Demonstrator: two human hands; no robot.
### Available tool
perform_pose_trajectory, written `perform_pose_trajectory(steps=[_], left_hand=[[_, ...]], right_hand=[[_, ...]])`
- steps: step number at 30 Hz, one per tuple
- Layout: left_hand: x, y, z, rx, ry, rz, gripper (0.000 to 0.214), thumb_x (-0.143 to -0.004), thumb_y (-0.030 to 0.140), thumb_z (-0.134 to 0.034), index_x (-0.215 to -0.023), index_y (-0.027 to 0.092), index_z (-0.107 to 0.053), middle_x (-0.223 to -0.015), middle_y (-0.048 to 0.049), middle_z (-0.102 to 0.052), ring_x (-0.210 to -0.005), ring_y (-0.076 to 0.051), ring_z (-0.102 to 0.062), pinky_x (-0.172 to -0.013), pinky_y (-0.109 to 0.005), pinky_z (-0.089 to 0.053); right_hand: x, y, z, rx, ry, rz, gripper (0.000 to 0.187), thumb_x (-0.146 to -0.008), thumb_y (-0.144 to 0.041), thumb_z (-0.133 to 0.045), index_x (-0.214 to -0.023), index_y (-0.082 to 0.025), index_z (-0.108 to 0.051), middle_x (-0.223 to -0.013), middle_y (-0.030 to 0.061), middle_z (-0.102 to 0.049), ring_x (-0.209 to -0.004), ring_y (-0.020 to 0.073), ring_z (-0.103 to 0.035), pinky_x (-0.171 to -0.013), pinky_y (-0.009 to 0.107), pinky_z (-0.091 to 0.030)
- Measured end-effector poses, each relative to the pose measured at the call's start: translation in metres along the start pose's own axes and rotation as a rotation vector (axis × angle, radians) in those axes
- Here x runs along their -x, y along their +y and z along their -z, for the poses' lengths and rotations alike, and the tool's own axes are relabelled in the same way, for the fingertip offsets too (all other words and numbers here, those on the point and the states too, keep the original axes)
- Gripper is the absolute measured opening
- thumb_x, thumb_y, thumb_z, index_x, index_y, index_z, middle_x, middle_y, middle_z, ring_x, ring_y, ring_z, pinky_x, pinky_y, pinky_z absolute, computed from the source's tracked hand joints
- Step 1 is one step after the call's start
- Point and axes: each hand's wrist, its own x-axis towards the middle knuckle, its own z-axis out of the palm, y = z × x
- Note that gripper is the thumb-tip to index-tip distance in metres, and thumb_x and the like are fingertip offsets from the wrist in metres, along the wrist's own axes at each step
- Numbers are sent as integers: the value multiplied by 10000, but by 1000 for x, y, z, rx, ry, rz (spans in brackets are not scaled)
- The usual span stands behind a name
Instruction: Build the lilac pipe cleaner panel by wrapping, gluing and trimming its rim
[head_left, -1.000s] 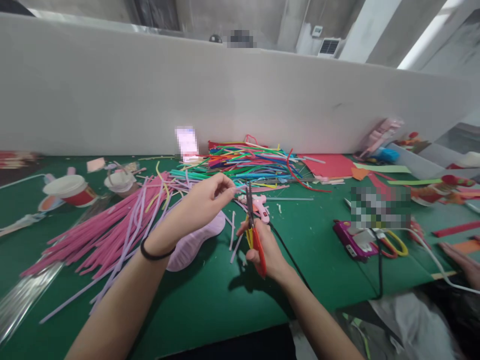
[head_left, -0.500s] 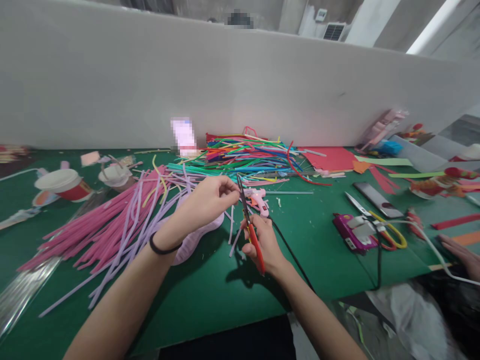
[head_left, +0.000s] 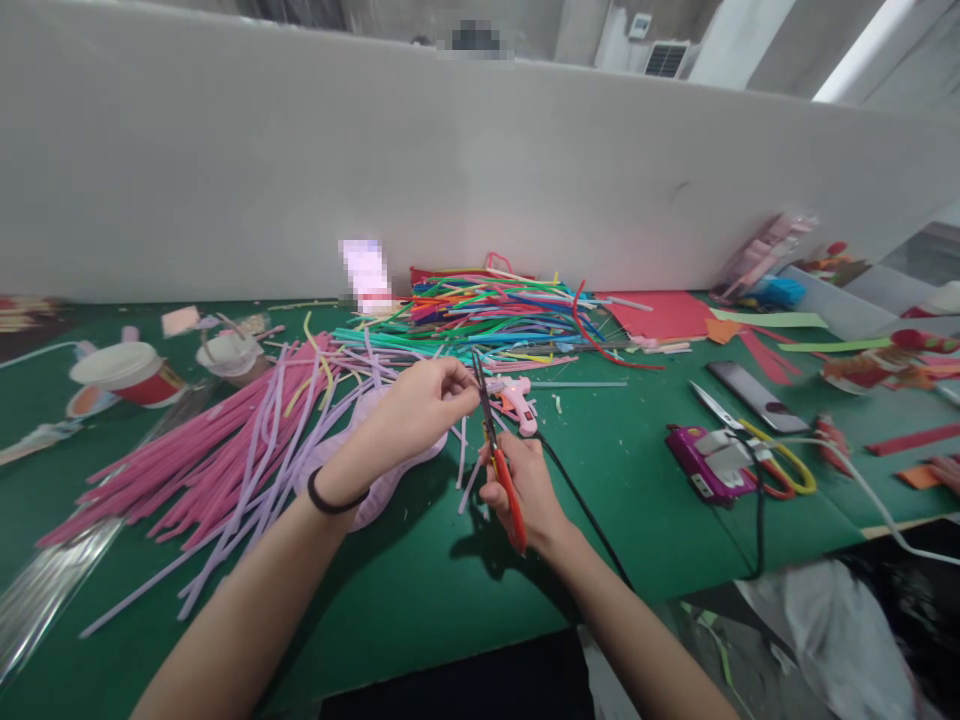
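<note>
My right hand grips red-handled scissors, their dark blades pointing up and away, slightly parted. Close beside the blade tips, my left hand is pinched together; whatever lies between its fingertips is too small to make out. Beneath my left wrist lies a light purple padded piece, partly covered by the arm. Purple pipe cleaners spread out left of it, over a bundle of pink pipe cleaners. Just past the scissors is a pink glue gun with a black cord.
Multicoloured pipe cleaners are heaped at the back by a grey partition. Paper cups stand at left. To the right are a purple power strip, yellow-handled scissors, a phone and red paper. Another person's hand is at the far right.
My hands have barely moved and stay close together at the scissors. At the far right, the other person's hand has moved up and outward, near the orange strip.
</note>
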Motion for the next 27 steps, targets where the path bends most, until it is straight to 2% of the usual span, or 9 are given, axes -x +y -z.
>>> perform_pose_trajectory(steps=[5,10,14,17,21,24,27], left_hand=[[2,-1,1,-17,-1,41,175,-773,328,-547,-734,184,-639,-736,-28,-703,-683,-194,-647,-633,-298,-483],[13,-11,6,-14,-9,103,203,-786,378,-573,-732,194,-639,-725,-26,-712,-670,-199,-653,-612,-298,-477],[23,-27,14,-43,-27,118,247,-822,423,-563,-775,199,-656,-776,-40,-728,-714,-211,-669,-648,-307,-488],[23,-50,26,-120,7,108,255,-842,425,-540,-846,205,-667,-829,-45,-739,-756,-219,-674,-698,-321,-491],[6,-95,47,-448,140,110,200,-824,363,-530,-821,211,-660,-865,-69,-742,-820,-260,-668,-762,-358,-471],[-20,-123,59,-486,202,129,193,-794,296,-555,-882,181,-683,-980,-126,-746,-931,-306,-672,-824,-384,-471],[-63,-134,68,-496,302,131,253,-819,295,-564,-982,153,-697,-1103,-153,-729,-1056,-317,-650,-912,-388,-458]], right_hand=[[2,0,-3,115,-30,-6,860,-768,-939,-114,-788,-202,-556,-673,11,-601,-619,174,-525,-793,378,-362],[4,-2,-5,177,-61,7,825,-801,-904,-83,-700,-205,-507,-637,3,-576,-579,153,-491,-755,347,-347],[3,-7,-3,199,-43,6,722,-881,-842,-180,-683,-215,-477,-627,7,-590,-577,155,-495,-739,335,-352],[2,-6,1,179,17,-8,685,-892,-825,-226,-683,-222,-474,-626,10,-598,-583,158,-496,-711,320,-357],[1,-2,5,196,136,-51,600,-949,-720,-228,-664,-237,-441,-570,-2,-534,-553,160,-459,-654,306,-354],[-1,0,5,219,142,-94,483,-963,-607,-363,-671,-233,-453,-582,-7,-554,-566,161,-494,-685,316,-372],[-3,0,2,313,127,-140,323,-914,-487,-545,-749,-210,-554,-735,43,-661,-739,215,-599,-784,364,-390]])
